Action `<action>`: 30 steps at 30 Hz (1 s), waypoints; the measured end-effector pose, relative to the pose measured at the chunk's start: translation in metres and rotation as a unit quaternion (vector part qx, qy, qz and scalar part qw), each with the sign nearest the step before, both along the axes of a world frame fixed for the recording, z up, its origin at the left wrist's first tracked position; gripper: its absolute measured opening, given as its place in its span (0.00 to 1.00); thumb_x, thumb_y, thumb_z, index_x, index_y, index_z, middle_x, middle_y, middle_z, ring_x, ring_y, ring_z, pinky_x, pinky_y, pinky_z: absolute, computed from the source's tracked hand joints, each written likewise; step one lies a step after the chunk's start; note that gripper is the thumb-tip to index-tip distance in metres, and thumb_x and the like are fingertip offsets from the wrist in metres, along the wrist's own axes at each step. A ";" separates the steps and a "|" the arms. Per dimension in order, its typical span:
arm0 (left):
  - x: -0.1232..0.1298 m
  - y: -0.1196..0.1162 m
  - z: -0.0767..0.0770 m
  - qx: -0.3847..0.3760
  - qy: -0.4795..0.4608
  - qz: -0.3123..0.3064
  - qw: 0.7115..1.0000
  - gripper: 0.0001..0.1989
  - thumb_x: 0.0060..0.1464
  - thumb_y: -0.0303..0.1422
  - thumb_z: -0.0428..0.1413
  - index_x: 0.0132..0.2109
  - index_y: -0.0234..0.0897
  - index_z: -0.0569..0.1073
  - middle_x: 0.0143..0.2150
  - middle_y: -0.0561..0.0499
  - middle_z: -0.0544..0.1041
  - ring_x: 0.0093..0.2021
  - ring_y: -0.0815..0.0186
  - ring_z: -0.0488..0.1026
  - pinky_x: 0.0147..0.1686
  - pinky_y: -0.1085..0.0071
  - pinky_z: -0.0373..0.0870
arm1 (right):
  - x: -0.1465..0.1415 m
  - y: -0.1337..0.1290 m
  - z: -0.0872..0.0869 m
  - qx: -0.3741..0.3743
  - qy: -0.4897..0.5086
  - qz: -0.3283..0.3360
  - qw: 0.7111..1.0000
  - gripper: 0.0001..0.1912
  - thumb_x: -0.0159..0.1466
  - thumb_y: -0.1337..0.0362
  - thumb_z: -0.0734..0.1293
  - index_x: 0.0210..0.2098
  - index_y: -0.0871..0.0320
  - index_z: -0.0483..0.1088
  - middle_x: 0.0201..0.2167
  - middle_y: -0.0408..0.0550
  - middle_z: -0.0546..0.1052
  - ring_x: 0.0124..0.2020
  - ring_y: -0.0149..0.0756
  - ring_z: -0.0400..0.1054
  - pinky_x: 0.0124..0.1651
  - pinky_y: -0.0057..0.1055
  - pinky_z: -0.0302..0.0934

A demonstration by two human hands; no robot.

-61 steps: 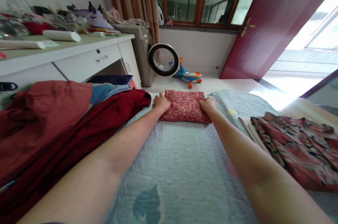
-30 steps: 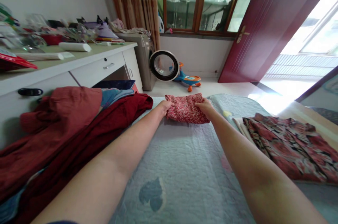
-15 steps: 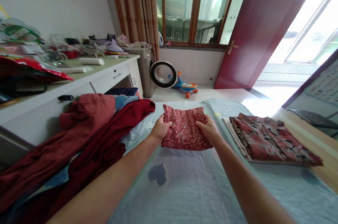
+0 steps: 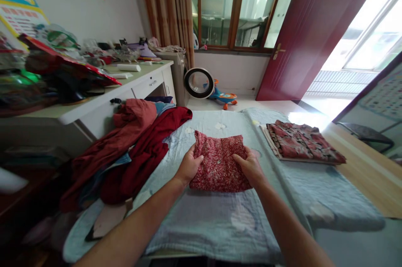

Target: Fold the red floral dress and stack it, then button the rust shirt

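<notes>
A red patterned garment (image 4: 220, 164), folded into a small rectangle with a button near its middle, is held up over the bed-like surface covered by a pale blue cloth (image 4: 216, 216). My left hand (image 4: 190, 165) grips its left edge, thumb on top. On the opposite edge my right hand (image 4: 249, 166) is closed the same way, thumb also on the front. The fingers behind the fabric are hidden. To the right lies a stack of folded floral clothes (image 4: 304, 143). A loose heap holds a dark red garment (image 4: 141, 162) and a rust-coloured garment (image 4: 116, 145) on the left.
Along the left wall runs a desk (image 4: 153, 72) crowded with bags and small items. Beyond the covered surface stand a washing machine with its round door (image 4: 199, 83) open and a blue-orange ride-on toy (image 4: 224, 97). A dark red door (image 4: 295, 40) stands open at the right.
My view has shifted back and tilted, so more of the covered surface's near edge shows. Both hands keep hold of the folded garment, which sits slightly lower in view.
</notes>
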State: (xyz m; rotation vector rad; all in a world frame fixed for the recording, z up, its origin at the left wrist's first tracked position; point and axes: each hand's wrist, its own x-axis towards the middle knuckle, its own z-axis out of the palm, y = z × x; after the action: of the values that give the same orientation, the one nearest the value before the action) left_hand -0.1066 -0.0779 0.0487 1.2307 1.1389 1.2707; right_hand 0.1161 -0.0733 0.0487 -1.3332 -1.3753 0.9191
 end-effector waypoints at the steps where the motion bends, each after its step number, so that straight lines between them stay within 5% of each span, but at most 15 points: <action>1: -0.002 -0.004 -0.006 -0.008 0.018 -0.001 1.000 0.29 0.48 0.24 0.53 0.59 0.36 0.66 0.54 0.46 0.77 0.53 0.62 0.74 0.58 0.63 0.66 | 0.002 -0.002 -0.009 -0.003 -0.013 -0.001 1.000 0.22 0.57 0.57 0.65 0.50 0.57 0.67 0.47 0.50 0.78 0.46 0.39 0.74 0.51 0.35 0.66; 5: -0.017 -0.023 -0.028 -0.072 0.109 0.026 0.991 0.25 0.51 0.27 0.55 0.58 0.34 0.66 0.53 0.44 0.77 0.51 0.61 0.75 0.56 0.64 0.68 | 0.016 -0.013 -0.039 -0.040 -0.163 -0.061 0.984 0.21 0.58 0.56 0.65 0.49 0.57 0.67 0.44 0.52 0.79 0.44 0.42 0.74 0.50 0.36 0.65; 10: -0.032 -0.041 -0.035 -0.128 0.175 0.045 0.975 0.34 0.52 0.33 0.58 0.64 0.33 0.57 0.51 0.40 0.77 0.50 0.57 0.76 0.54 0.60 0.68 | 0.023 -0.028 -0.043 -0.057 -0.302 -0.077 0.949 0.26 0.60 0.54 0.63 0.55 0.58 0.64 0.40 0.53 0.79 0.42 0.45 0.74 0.46 0.37 0.65; 19: -0.031 -0.052 -0.025 -0.001 0.202 0.027 0.979 0.34 0.51 0.26 0.53 0.66 0.38 0.57 0.61 0.43 0.70 0.59 0.60 0.69 0.61 0.64 0.62 | 0.016 -0.041 -0.027 -0.044 -0.222 -0.054 0.973 0.32 0.59 0.59 0.62 0.63 0.57 0.55 0.37 0.47 0.79 0.36 0.41 0.74 0.42 0.33 0.65; 23: -0.039 -0.068 -0.021 -0.019 0.434 -0.006 0.901 0.22 0.54 0.28 0.53 0.57 0.38 0.71 0.54 0.41 0.74 0.53 0.55 0.73 0.56 0.61 0.65 | 0.017 -0.060 -0.026 -0.062 -0.377 -0.062 0.922 0.29 0.61 0.61 0.61 0.61 0.61 0.60 0.46 0.58 0.76 0.46 0.48 0.72 0.48 0.39 0.63; 26: -0.032 -0.074 -0.011 0.038 0.569 0.049 0.820 0.18 0.57 0.32 0.53 0.54 0.41 0.74 0.59 0.39 0.69 0.55 0.51 0.70 0.56 0.54 0.63 | 0.012 -0.062 -0.017 -0.045 -0.485 -0.094 0.869 0.27 0.61 0.61 0.62 0.58 0.61 0.65 0.50 0.63 0.72 0.51 0.53 0.68 0.53 0.42 0.60; 30: -0.004 -0.060 -0.005 0.156 0.577 0.010 0.801 0.18 0.62 0.33 0.49 0.58 0.43 0.71 0.65 0.43 0.66 0.66 0.52 0.59 0.66 0.49 0.47 | -0.013 -0.045 -0.003 0.048 -0.495 -0.060 0.865 0.25 0.65 0.63 0.58 0.60 0.58 0.64 0.62 0.58 0.65 0.62 0.48 0.59 0.62 0.42 0.52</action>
State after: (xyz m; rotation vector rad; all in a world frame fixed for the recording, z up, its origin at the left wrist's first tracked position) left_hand -0.1108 -0.1382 0.0442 2.3964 1.7936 0.6284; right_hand 0.1026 -0.1180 0.0460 -1.8882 -2.0102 -0.0031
